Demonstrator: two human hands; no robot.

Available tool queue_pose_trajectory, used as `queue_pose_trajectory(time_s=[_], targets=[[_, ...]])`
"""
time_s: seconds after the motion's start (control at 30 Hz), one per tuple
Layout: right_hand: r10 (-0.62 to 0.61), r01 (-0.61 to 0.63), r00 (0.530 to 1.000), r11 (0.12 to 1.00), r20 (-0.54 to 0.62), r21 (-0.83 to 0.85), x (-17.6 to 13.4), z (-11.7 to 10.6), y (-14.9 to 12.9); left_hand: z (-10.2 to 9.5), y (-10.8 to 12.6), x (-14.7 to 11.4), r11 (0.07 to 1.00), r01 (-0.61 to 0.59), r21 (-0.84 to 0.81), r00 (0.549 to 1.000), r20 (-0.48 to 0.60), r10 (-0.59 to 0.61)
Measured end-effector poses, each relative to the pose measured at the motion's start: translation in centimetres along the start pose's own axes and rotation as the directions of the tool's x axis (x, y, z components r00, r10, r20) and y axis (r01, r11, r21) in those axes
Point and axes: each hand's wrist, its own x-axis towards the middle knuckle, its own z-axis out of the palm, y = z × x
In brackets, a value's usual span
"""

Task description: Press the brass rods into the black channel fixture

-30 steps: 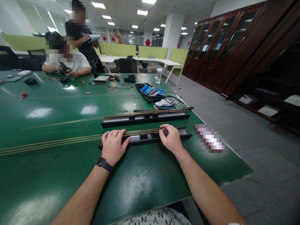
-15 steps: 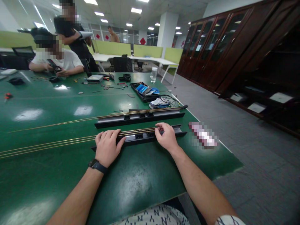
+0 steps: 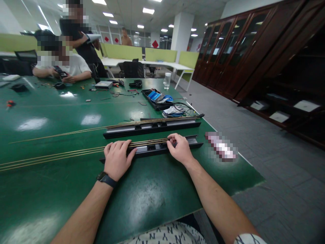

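Note:
A black channel-shaped rail [image 3: 142, 153] with a pale inner strip lies before me on the green table. Several thin brass-coloured rods [image 3: 63, 155] run along it and stick out far to the left. My left hand [image 3: 117, 159], wearing a dark watch, lies over the rail's left part, fingers across the rods and thumb at the near side. Near the other end, my right hand [image 3: 179, 149] is closed in a pinch at the rods' right ends; its fingertips partly hide them. A second black rail [image 3: 152, 129] with similar rods lies just behind.
Behind the rails are a glove [image 3: 174, 111], cables and a black tray [image 3: 156, 101] with blue items. A clear cup [image 3: 167, 81] stands near the far edge. A blurred pinkish object [image 3: 220, 146] lies at right. Across the table sits a person [image 3: 68, 67]; another stands behind.
The view has shifted very slightly. My right hand's fingers have moved a little to the left along the rods; my left hand stays in place on the rail.

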Motion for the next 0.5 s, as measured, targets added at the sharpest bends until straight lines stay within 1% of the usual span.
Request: queue_pose_trajectory(time_s=[0.17, 0.37, 0.5], targets=[[-0.005, 0.004, 1.0, 0.999, 0.024, 0.033, 0.07, -0.14, -0.05, -0.02, 0.06, -0.02, 1.0, 0.007, -0.014, 1.0, -0.007, -0.007], [0.039, -0.043, 0.999, 0.993, 0.038, 0.114, 0.21, -0.22, -0.06, 0.08, -0.08, -0.03, 1.0, 0.006, -0.021, 1.0, -0.005, -0.006], [0.074, -0.077, 0.997, 0.99, 0.026, 0.115, 0.2, -0.06, 0.34, 0.07, -0.07, -0.04, 1.0, 0.013, -0.027, 1.0, -0.003, -0.013]])
